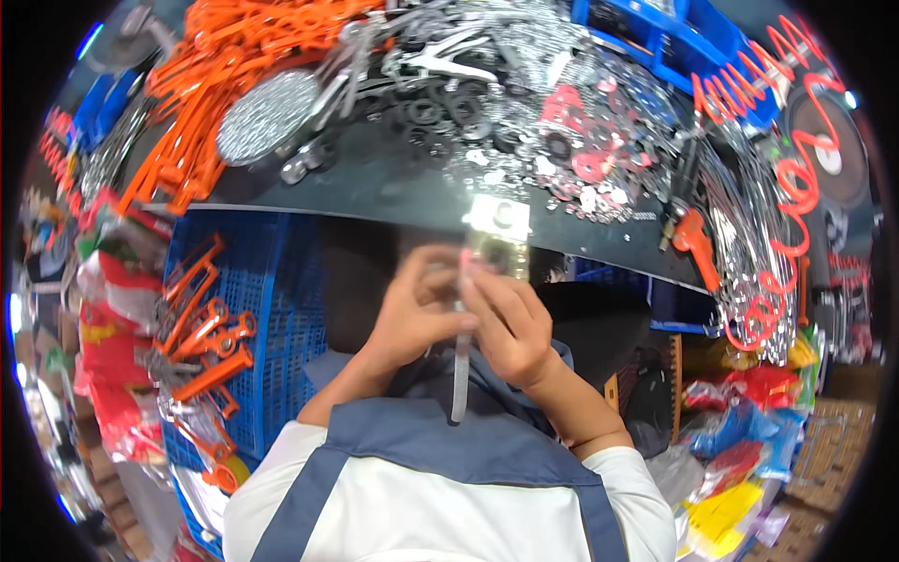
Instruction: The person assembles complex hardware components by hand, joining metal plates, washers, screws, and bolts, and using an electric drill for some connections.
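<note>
My right hand is closed around the upper part of a narrow grey metal bar, which hangs down in front of my chest. A small pinkish-red piece shows at its fingertips, too blurred to name. Close beside it, my left hand has its fingers curled and its thumb reaching to the bar; motion smears the fingers, so their grip is unclear. Just beyond both hands, a shiny metal fixture with a round hole juts from the edge of the dark table.
Orange handles pile up at the back left, near a round tray of small metal parts. Loose washers cover the table's back. A coiled red hose hangs right. A blue crate stands left, with orange parts beside it.
</note>
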Tool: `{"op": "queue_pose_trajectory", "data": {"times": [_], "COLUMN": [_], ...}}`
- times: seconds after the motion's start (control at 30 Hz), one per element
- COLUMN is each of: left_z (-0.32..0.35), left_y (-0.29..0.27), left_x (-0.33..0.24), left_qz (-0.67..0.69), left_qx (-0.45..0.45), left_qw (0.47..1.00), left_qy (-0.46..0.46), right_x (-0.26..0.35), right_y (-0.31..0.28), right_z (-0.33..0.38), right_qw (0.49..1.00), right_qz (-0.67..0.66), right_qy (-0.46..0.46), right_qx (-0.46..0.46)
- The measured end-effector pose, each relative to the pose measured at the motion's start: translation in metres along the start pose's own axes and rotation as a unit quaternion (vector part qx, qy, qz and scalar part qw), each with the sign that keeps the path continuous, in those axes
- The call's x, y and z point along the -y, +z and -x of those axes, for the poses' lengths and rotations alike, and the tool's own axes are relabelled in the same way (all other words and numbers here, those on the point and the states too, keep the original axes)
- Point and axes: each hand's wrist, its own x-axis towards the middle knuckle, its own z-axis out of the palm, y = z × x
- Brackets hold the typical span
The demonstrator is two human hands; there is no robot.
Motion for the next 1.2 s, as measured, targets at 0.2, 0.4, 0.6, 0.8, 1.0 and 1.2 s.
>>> {"op": "queue_pose_trajectory", "data": {"times": [0.2,0.4,0.6,0.8,1.0,1.2], "left_z": [-0.005,-0.002,-0.002,0.005,0.015,-0.008], "left_y": [-0.043,-0.071,-0.038,-0.028,-0.041,-0.022], "left_x": [-0.013,-0.013,-0.002,-0.007,-0.004,-0.008], "left_qz": [0.016,0.046,0.055,0.047,0.046,-0.022], "left_qx": [-0.08,-0.084,-0.023,-0.014,-0.072,-0.033], "left_qw": [0.995,0.994,0.997,0.998,0.996,0.998], "left_qy": [0.062,0.06,0.041,0.034,0.018,0.046], "right_x": [-0.048,-0.155,-0.241,-0.228,-0.112,-0.039], "right_y": [-0.056,-0.197,-0.266,-0.276,-0.149,-0.068], "right_z": [0.033,0.127,0.152,0.13,0.137,0.081], "right_qw": [0.959,0.788,0.649,0.618,0.65,0.685], "right_qz": [0.081,0.341,0.57,0.599,-0.421,-0.264], "right_qy": [0.26,0.488,0.5,0.506,0.556,0.591], "right_qx": [-0.079,-0.158,-0.067,0.05,-0.301,-0.334]}}
